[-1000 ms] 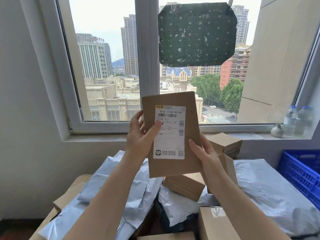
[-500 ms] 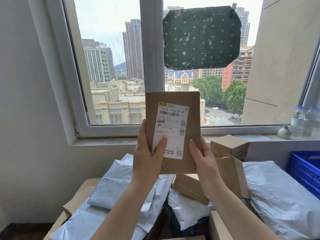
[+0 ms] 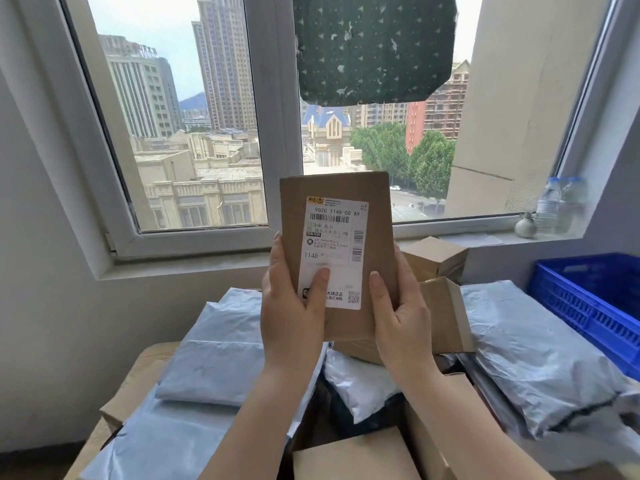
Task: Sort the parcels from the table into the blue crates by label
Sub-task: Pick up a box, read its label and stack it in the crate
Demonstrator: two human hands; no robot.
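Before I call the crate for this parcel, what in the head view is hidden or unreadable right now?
- White label on the held brown parcel: the small address print is too fine and blurred; the left hand has its thumb over the lower left part.
- Blue crate: cut off by the right edge; contents and any marking unseen.
- Parcel's back: turned away, behind the right hand.
- Table: buried under grey mailer bags and boxes.
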